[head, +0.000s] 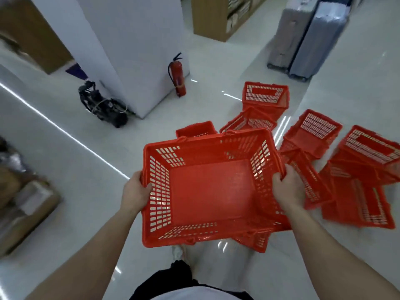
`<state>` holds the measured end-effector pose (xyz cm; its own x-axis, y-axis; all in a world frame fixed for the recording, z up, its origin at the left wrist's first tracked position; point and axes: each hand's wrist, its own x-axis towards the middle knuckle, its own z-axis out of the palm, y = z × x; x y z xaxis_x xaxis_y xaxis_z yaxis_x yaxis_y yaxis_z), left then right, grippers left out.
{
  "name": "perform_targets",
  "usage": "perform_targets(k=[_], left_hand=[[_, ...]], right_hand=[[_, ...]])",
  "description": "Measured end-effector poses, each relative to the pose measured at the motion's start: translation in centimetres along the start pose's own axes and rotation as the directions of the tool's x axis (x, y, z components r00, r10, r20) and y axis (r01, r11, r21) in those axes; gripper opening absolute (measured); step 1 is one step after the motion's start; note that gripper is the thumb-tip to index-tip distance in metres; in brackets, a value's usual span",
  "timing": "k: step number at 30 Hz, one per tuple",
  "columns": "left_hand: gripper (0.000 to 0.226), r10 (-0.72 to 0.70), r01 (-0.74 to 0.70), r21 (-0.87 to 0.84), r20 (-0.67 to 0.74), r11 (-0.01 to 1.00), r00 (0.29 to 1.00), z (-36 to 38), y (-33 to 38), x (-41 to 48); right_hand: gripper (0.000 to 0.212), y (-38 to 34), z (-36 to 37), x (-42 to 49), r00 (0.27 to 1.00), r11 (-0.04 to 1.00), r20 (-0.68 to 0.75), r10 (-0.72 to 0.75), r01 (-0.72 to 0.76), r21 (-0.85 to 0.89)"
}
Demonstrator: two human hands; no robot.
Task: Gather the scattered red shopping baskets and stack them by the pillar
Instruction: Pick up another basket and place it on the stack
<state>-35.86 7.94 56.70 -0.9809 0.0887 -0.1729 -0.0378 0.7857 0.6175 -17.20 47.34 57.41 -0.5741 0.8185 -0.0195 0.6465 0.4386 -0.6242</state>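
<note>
Nearest the camera, both bare forearms extend forward over a glossy white floor. The left hand grips the left rim of a red shopping basket, fingers clenched around the rim edge. The right hand grips the right rim, fingers curled over it. The basket is held upright and clear of the floor, opening toward the camera, empty, with its handles folded down along the rim.

Under the held basket's near right corner, part of another red basket is visible on the floor. To the right, several scattered baskets lie overturned and overlapping, bases up. Farther right and beyond, more baskets lie tilted against one another, and the farthest basket lies on its side.

At near left, cardboard boxes sit on the floor. Farther left, a white pillar stands with a dark bundled object at its left base and a red fire extinguisher upright against its right face. At far right stand two suitcases, side by side, and a wooden shelf unit to their left.
</note>
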Motion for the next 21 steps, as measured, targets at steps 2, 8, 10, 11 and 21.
perform_targets(k=[2,8,10,11,21], left_hand=[[0.048,-0.038,0.038,-0.033,0.000,0.999,0.999,-2.0,-1.8,2.9],[0.050,-0.099,0.100,-0.086,0.023,0.991,0.995,-7.2,-4.9,12.1],[0.051,-0.097,0.100,-0.089,0.042,0.991,0.994,-8.6,-5.2,15.3],[0.051,-0.091,0.096,-0.094,0.052,0.991,0.995,-9.1,-5.1,16.8],[0.051,-0.030,0.028,0.014,0.187,1.000,0.982,-7.6,-1.6,35.2]], right_hand=[[0.026,-3.9,2.6,0.8,0.999,1.000,0.021,-0.026,0.026,-0.014],[0.025,-13.7,9.2,3.2,0.998,0.999,0.055,-0.043,0.044,-0.025],[0.022,-16.2,10.9,3.9,0.999,0.999,0.045,-0.030,0.032,-0.032],[0.020,-17.3,11.7,4.3,0.999,0.999,0.043,-0.020,0.022,-0.030],[0.025,-19.5,20.5,12.0,0.992,0.994,0.070,0.101,-0.097,-0.057]])
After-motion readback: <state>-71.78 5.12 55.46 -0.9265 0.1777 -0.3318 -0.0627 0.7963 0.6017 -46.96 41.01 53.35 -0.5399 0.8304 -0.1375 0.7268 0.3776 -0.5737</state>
